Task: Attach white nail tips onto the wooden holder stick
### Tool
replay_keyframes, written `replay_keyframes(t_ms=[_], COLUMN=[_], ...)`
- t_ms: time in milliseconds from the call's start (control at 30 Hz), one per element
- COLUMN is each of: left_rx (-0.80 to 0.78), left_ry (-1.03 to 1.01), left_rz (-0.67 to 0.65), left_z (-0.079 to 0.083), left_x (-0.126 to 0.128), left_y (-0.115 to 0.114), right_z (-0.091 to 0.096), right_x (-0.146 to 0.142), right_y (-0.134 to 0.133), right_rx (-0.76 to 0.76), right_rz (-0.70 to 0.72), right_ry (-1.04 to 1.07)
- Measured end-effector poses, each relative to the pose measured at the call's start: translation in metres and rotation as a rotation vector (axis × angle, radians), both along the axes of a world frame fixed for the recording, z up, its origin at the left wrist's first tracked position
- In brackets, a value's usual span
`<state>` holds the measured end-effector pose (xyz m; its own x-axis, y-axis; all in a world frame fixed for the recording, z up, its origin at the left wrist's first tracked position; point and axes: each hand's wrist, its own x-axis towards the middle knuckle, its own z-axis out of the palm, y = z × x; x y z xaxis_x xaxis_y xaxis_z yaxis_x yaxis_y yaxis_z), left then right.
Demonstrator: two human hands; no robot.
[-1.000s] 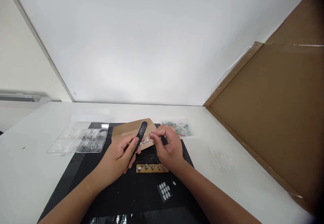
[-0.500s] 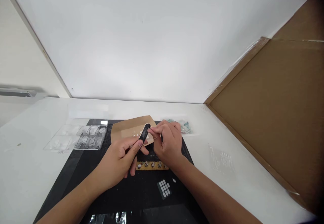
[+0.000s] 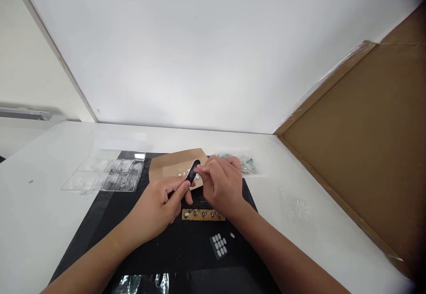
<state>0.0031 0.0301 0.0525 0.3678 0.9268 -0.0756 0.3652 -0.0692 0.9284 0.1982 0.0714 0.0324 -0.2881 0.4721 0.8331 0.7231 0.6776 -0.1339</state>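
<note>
My left hand (image 3: 166, 198) is closed around a black nail file (image 3: 192, 174), which slants up and to the right with a pale edge showing. My right hand (image 3: 223, 183) has its fingertips pinched against the file's upper face. Whatever small thing sits in that pinch is too hidden to name. Behind the file stands a brown paper tray (image 3: 161, 167) with several small white pieces in it. Below the hands, a yellowish-brown strip (image 3: 208, 218) bears a row of metal clips, with a white piece at its left end.
A sheet of oval tabs (image 3: 218, 246) and one loose tab (image 3: 232, 235) lie on the black mat (image 3: 159, 249). At left is a clear compartment box (image 3: 109, 176); behind my right hand, a container of green-marked packets (image 3: 249, 164). A cardboard panel (image 3: 359, 116) stands at right.
My right fingertips have shifted slightly along the file, and the hand is turned a little more over it. My left hand keeps its grip. The whole view has shifted slightly.
</note>
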Motion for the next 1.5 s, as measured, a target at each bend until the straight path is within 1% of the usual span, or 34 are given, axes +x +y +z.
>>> replay_keyframes(t_ms=[67,167,300,400,433,533,567,600,667,767,867,900,1000,1033,1100,1167,1267,1400,1500], left_rx=[0.021,0.047,0.075,0.110,0.118,0.144,0.159,0.180,0.225,0.289,0.399,0.444,0.558,0.589,0.646,0.689,0.758,0.840,0.855], left_ry=[0.006,0.022,0.036,0.063,0.071,0.088,0.094,0.103,0.123,0.155,0.191,0.199,0.215,0.225,0.247,0.266,0.312,0.406,0.465], left_rz=[-0.005,-0.013,-0.008,0.003,-0.001,-0.005,-0.005,-0.008,-0.016,-0.017,-0.016,-0.018,-0.009,-0.001,0.013,0.025,0.049,0.057,0.071], left_z=[0.001,0.001,0.000,-0.001,-0.001,-0.002,-0.003,-0.003,-0.004,-0.006,-0.006,-0.006,-0.005,-0.005,-0.005,-0.005,-0.007,-0.011,-0.014], left_x=[0.000,0.000,-0.001,-0.001,-0.001,-0.001,-0.001,-0.001,-0.001,-0.001,0.000,0.000,0.002,0.002,0.003,0.004,0.005,0.004,0.002], left_y=[-0.001,-0.002,-0.002,-0.001,0.000,0.001,0.001,0.001,0.001,0.001,0.001,0.001,0.001,0.000,-0.001,-0.002,-0.003,-0.004,-0.005], right_z=[0.002,0.004,0.005,0.006,0.006,0.005,0.005,0.005,0.006,0.007,0.011,0.012,0.016,0.017,0.018,0.019,0.019,0.018,0.016], right_x=[0.000,0.000,0.000,0.000,0.000,0.001,0.002,0.002,0.003,0.003,0.005,0.006,0.006,0.006,0.004,0.003,0.002,0.002,0.001], right_y=[0.000,0.000,-0.002,-0.002,-0.002,-0.002,-0.002,-0.002,-0.002,-0.002,-0.002,-0.002,-0.003,-0.003,-0.004,-0.005,-0.005,-0.005,-0.006], right_rx=[0.002,-0.024,-0.022,-0.048,-0.044,-0.044,-0.062,-0.079,-0.074,-0.052,-0.105,-0.114,-0.075,-0.064,-0.059,-0.056,-0.055,-0.087,-0.083], right_rz=[-0.009,0.050,0.001,0.090,0.090,-0.003,0.026,0.065,0.081,-0.002,0.075,0.080,-0.009,-0.014,0.043,0.053,-0.009,0.042,0.011], right_ry=[0.024,-0.038,-0.015,-0.091,-0.094,-0.030,-0.044,-0.076,-0.083,-0.022,-0.117,-0.132,-0.075,-0.078,-0.132,-0.146,-0.089,-0.104,-0.065])
